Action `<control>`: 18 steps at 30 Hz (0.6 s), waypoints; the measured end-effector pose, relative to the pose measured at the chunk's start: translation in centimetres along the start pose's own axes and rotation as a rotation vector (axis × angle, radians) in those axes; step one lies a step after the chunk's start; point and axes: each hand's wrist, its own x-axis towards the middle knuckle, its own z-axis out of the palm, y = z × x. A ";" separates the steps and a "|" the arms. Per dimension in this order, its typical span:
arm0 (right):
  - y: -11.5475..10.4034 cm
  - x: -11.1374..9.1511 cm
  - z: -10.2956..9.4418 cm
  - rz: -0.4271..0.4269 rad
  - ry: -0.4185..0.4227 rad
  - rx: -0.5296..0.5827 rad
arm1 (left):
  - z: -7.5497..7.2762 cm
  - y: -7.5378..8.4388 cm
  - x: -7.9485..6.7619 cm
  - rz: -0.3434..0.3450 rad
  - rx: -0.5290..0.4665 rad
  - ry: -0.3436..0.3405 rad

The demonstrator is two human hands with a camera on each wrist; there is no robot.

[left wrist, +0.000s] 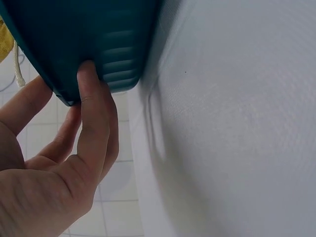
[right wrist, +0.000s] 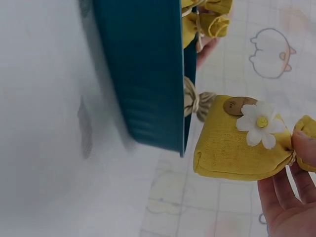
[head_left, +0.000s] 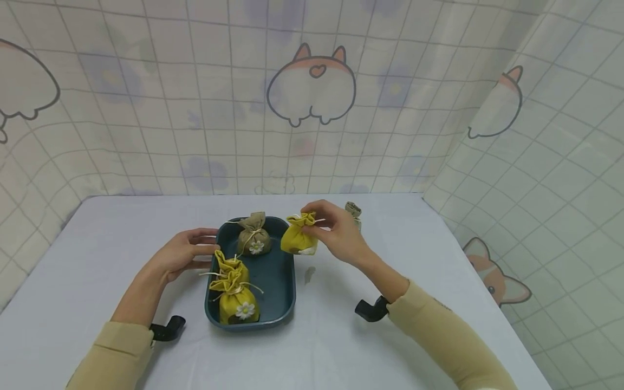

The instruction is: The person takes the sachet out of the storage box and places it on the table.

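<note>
My right hand point(head_left: 341, 233) pinches a yellow drawstring pouch point(head_left: 294, 238) by its gathered neck, at the right rim of a dark teal tray point(head_left: 280, 276). A white flower and a round brown tag decorate that pouch point(right wrist: 237, 143) in the right wrist view. At the tray's left side, my left hand point(head_left: 182, 252) holds the rim, with fingertips against the outer wall point(left wrist: 74, 44). Inside the tray, a brown pouch point(head_left: 254, 238) sits at the back. Two yellow pouches stand along its left side, the nearer one point(head_left: 239, 306) partly covering the other point(head_left: 231, 264).
Behind my right hand, a grey-green pouch point(head_left: 353, 210) stands partly hidden on the white tablecloth point(head_left: 341, 346). A small grey mark point(head_left: 309, 274) shows on the cloth right of the tray. A grid-patterned curtain point(head_left: 219, 108) with cartoon animals hangs behind the table.
</note>
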 end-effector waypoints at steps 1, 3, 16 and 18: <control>0.2 -0.2 -0.3 0.011 0.009 -0.003 | 0.0 0.0 0.0 0.002 0.001 0.001; 0.5 -0.7 -0.8 0.037 0.025 -0.017 | -0.1 -0.1 0.0 0.009 0.003 0.000; 0.2 -3.1 -3.4 0.089 0.079 -0.072 | -0.1 0.2 -0.2 0.012 0.002 0.015; 0.4 -3.3 -3.7 0.102 0.088 -0.071 | -0.1 0.2 -0.2 0.011 -0.001 0.015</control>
